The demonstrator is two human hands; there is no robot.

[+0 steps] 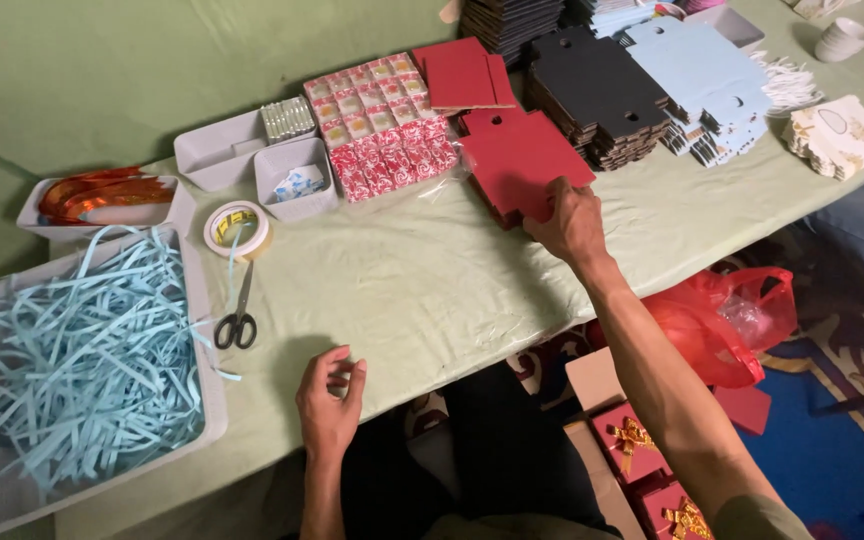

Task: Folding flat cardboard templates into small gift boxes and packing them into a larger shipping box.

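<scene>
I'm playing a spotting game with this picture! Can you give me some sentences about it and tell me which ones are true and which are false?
1. The right hand touches the flat red card. True.
2. The left hand holds the scissors. False: it holds nothing, and the scissors lie apart on the table.
3. The big grey tray holds blue paper shreds. True.
4. The tape roll sits on the black card stack. False: it lies near the scissors.
</scene>
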